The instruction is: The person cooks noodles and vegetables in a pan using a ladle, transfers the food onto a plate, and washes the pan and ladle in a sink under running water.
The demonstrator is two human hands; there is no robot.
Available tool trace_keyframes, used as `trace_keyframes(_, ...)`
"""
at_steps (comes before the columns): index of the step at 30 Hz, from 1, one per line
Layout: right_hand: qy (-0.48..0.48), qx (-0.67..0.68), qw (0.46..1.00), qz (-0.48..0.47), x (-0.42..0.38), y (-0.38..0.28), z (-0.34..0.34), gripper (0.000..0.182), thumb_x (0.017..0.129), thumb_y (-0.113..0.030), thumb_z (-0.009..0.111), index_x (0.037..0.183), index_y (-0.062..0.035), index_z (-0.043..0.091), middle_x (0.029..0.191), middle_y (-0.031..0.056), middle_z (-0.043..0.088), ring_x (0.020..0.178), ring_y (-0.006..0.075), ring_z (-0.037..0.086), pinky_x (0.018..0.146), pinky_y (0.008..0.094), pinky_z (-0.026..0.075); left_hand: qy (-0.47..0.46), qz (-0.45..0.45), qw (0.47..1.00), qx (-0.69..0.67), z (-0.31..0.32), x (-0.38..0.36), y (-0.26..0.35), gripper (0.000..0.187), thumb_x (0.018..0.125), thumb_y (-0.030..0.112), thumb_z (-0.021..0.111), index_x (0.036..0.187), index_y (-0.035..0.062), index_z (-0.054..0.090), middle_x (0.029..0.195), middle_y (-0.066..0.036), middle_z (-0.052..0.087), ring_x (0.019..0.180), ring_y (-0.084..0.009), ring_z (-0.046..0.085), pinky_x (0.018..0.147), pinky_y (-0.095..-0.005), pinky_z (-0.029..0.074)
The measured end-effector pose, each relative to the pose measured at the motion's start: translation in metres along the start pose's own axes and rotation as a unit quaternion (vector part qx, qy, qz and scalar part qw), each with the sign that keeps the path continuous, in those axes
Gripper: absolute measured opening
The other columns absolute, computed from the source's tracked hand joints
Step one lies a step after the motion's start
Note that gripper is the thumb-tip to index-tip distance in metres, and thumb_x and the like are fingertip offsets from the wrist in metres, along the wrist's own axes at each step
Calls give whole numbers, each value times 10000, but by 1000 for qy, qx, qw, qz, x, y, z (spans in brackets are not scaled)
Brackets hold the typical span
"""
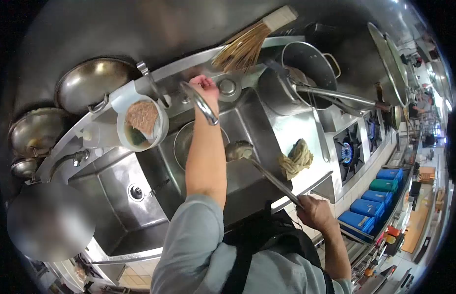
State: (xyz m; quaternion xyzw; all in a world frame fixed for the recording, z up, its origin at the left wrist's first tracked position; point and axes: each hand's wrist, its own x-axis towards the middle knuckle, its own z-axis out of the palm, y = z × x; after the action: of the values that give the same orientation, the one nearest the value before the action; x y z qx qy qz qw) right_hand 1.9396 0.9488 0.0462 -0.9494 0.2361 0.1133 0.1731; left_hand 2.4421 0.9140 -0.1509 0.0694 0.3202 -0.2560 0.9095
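Observation:
My left arm stretches over the sink (228, 196), and my left hand (205, 87) is behind the curved faucet spout (202, 105), at the sink's back ledge. Its fingers are curled; what they grip, if anything, is hidden. My right hand (314, 211) is closed around the long handle of a ladle (272, 177). The ladle's bowl hangs over the basin, below the spout. Under my left forearm, a round wire-rimmed strainer (181, 147) shows in part. A crumpled yellowish cloth (297, 159) lies on the steel counter to the right of the sink.
A white tub (162, 125) with brown contents stands left on the ledge. Beyond it are woks (93, 84) and a second basin (122, 191). A bristle brush (242, 46) leans at the back. A large pot (272, 93) with utensils stands right, near a lit burner (346, 153).

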Motion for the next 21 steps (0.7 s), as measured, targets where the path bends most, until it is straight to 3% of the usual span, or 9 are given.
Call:
trace_keyframes(2, 11, 5, 1000, -12, 8, -9, -14, 189, 837, -144, 670, 1004, -87, 602, 804, 140, 681, 654, 351, 684, 560, 458, 551, -178, -31, 984, -10, -22, -36, 2, 203, 816, 2, 703, 938, 107, 579, 907, -71, 654, 856, -217, 654, 802, -364, 507)
trace_keyframes(6, -4, -7, 1000, -15, 17, -10, -17, 193, 829, -138, 667, 996, -75, 595, 802, 149, 679, 662, 357, 682, 576, 458, 553, -128, -85, 960, 234, -35, -54, 40, 216, 846, 134, 771, 1033, 139, 662, 1051, -33, 712, 940, -243, 680, 913, -430, 532)
trace_keyframes(9, 5, -27, 999, -32, 28, -9, -15, 252, 810, -149, 674, 1026, -62, 578, 769, 147, 667, 654, 365, 678, 594, 469, 556, -116, -51, 850, 511, -50, -104, 51, 280, 870, 208, 774, 1112, 104, 682, 1109, -40, 718, 1006, -266, 689, 949, -466, 533)
trace_keyframes(14, 18, -76, 992, -101, 57, -14, -31, 274, 772, -148, 712, 1014, -74, 607, 775, 115, 659, 668, 344, 673, 609, 443, 545, -262, 122, 280, 915, -54, -208, 32, 412, 1039, 368, 478, 1322, 113, 637, 1275, -199, 665, 1171, -392, 641, 1015, -450, 503)
trace_keyframes(15, 25, -80, 991, -107, 57, -16, -36, 280, 766, -147, 716, 1013, -73, 608, 773, 111, 657, 664, 340, 670, 609, 436, 543, -260, 121, 277, 917, -57, -208, 32, 412, 1039, 368, 478, 1322, 113, 637, 1275, -199, 665, 1171, -392, 641, 1015, -450, 503)
trace_keyframes(17, 33, -89, 988, -125, 54, -27, -56, 216, 810, -108, 663, 1011, -56, 606, 770, 98, 668, 647, 311, 686, 601, 429, 561, -336, 252, 58, 906, -39, -210, 31, 453, 1054, 404, 420, 1292, 98, 654, 1288, -190, 662, 1173, -382, 642, 1025, -464, 489)
trace_keyframes(18, 41, -103, 986, -123, 49, -28, -59, 210, 811, -107, 662, 1009, -58, 608, 756, 92, 658, 636, 304, 682, 592, 430, 555, -267, 90, 174, 944, -22, -207, 32, 525, 1062, 469, 373, 1266, 86, 667, 1308, -160, 663, 1177, -370, 643, 1004, -463, 497)
trace_keyframes(19, 51, -119, 984, -122, 45, -28, -63, 205, 812, -105, 660, 1006, -61, 611, 741, 87, 648, 625, 297, 679, 583, 431, 549, -267, 90, 172, 944, -32, -186, 36, 525, 1062, 469, 373, 1266, 86, 667, 1308, -160, 663, 1177, -370, 643, 1004, -463, 497)
trace_keyframes(21, 68, -106, 986, -108, 29, -25, -64, 201, 811, -104, 663, 1001, -70, 611, 721, 84, 631, 611, 288, 672, 566, 434, 538, -258, 55, 351, 898, -69, -141, 47, 520, 1066, 477, 387, 1227, 80, 682, 1237, -137, 689, 1145, -308, 655, 912, -432, 540)
